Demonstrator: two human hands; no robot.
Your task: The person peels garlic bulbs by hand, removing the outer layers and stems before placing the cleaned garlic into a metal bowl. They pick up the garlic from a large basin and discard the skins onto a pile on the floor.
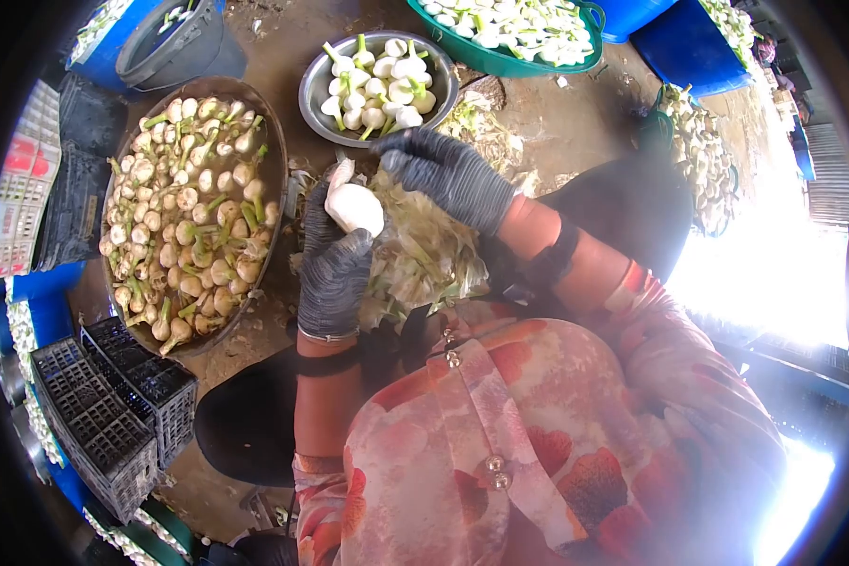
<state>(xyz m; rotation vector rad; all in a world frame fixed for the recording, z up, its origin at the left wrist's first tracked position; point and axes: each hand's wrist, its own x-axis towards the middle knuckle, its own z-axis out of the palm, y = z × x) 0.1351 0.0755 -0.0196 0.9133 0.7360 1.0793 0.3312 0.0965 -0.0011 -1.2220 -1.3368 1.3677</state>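
A peeled white garlic bulb (pixel 356 208) with a short stem is gripped in my left hand (pixel 335 283), which wears a dark grey glove. Just up and to the right, my right hand (pixel 453 177), gloved the same way, has its fingers curled in; whatever they may hold is hidden. The two hands are apart. Below them lies a heap of loose garlic skins (pixel 424 250). Beyond my hands stands a metal bowl (pixel 308 94) of clean white bulbs with trimmed green stems. To the left is a wide round basin (pixel 278 160) full of unpeeled, brownish garlic bulbs.
A green tub (pixel 500 62) of white garlic sits at the top, beside blue containers (pixel 693 52). A grey bucket (pixel 184 57) is at upper left. Black plastic crates (pixel 99 415) stand at lower left. More garlic (pixel 703 160) is piled at right, near bright glare.
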